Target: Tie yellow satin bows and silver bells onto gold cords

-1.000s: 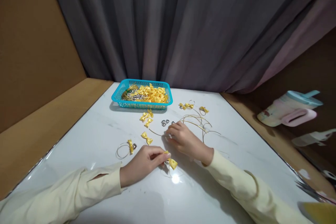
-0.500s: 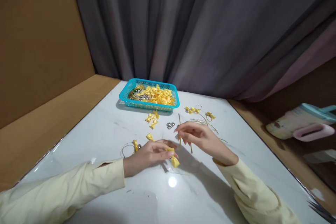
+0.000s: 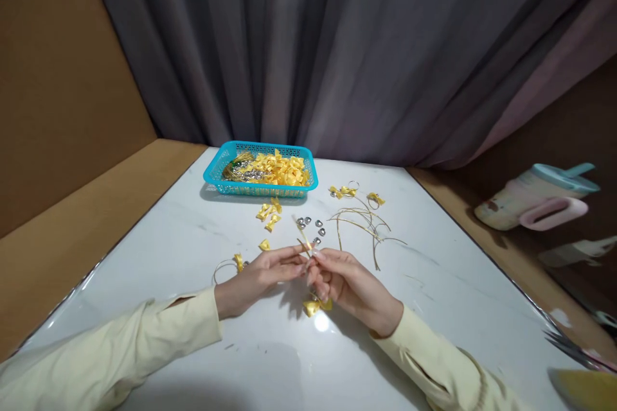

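Well, a grey curtain (image 3: 337, 58) fills the whole back of the nook, and a white marble-look table (image 3: 183, 250) runs out from it towards the person. At the far end of the table sits a blue plastic basket (image 3: 255, 190), heaped with yellow satin bows and some tangled wire. Off to the right, beyond the table's edge, stands a pink and teal jug (image 3: 535, 202).

Both cream sleeves come in from the near side. The left hand (image 3: 255, 273) and the right hand (image 3: 349, 284) meet near the middle of the table, fingertips almost touching. Each pinches the same gold wire (image 3: 303, 236) between thumb and forefinger, and its free end pokes up and away from them. Just below the right hand is a yellow bow (image 3: 313, 306) (whether it hangs from the wire or rests on the table, I cannot tell).

Beyond the right hand lies a loose bundle of spare wires (image 3: 359, 226). A finished wire ring with a bow (image 3: 230, 265) lies beside the left hand. Between the hands and the basket are a few loose bows (image 3: 268, 213) and a small cluster of silver bells (image 3: 311, 225).
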Demonstrator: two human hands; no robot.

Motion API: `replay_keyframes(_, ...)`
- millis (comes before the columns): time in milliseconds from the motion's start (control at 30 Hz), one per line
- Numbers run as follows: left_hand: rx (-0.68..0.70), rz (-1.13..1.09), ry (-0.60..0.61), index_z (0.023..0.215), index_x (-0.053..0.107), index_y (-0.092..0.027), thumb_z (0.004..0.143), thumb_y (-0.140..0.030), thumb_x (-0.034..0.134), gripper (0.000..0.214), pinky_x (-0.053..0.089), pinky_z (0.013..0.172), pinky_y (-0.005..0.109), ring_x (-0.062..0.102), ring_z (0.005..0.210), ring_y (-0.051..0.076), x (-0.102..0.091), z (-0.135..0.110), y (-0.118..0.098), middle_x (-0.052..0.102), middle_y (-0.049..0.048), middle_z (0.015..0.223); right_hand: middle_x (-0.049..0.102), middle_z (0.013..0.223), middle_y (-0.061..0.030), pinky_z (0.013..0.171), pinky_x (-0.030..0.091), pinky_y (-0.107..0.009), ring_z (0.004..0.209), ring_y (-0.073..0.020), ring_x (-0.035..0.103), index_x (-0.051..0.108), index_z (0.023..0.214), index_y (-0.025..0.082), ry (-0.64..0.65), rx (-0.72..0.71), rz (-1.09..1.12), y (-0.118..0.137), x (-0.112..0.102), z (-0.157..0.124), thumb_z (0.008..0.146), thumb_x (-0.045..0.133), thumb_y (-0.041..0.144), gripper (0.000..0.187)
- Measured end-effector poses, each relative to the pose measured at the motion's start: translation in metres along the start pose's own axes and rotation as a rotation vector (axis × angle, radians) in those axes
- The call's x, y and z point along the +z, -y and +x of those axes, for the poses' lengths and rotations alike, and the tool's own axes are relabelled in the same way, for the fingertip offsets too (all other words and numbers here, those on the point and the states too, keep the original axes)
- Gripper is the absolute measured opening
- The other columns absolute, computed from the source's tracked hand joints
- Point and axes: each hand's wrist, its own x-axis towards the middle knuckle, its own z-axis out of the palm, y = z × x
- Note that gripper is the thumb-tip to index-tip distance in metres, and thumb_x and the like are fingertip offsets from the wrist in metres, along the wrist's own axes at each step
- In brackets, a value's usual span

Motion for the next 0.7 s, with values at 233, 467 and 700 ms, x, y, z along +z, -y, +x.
replay_keyframes(233, 0.058, -0.150, -0.066, 0.080, 0.067, -0.011, 0.075, -0.025, 0.069, 0.015, 0.040, 0.071, 0.022, 0.054, 0.068, 0.011, -0.005, 0.007, 0.007, 0.061, 0.0025, 0.068, 0.061, 0.059, -0.0003, 0.046, 0.041, -0.016, 0.044, -0.0047, 0.053, 0.063, 0.077, 0.010, 0.058, 0.065, 0.007, -0.007, 0.001, 0.001, 0.082, 0.060, 0.029, 0.020)
replay_keyframes(467, 0.033, -0.161, -0.103, 0.078, 0.068, -0.008, 0.076, -0.025, 0.069, 0.017, 0.039, 0.060, 0.017, 0.052, 0.058, 0.008, -0.008, 0.008, 0.005, 0.062, 0.0023, 0.063, 0.054, 0.052, 0.0034, 0.039, 0.032, -0.016, 0.037, -0.0027, 0.042, 0.065, 0.076, 0.011, 0.076, 0.027, -0.006, -0.003, -0.007, -0.002, 0.080, 0.063, 0.028, 0.017)
replay_keyframes(700, 0.025, -0.264, -0.109, 0.078, 0.069, -0.009, 0.074, -0.027, 0.070, 0.018, 0.041, 0.068, 0.020, 0.054, 0.069, 0.011, -0.011, 0.010, 0.005, 0.062, 0.0046, 0.071, 0.060, 0.069, -0.0002, 0.046, 0.038, -0.020, 0.046, -0.0047, 0.048, 0.068, 0.094, 0.015, 0.025, -0.057, -0.030, 0.007, -0.016, -0.003, 0.081, 0.062, 0.026, 0.018)
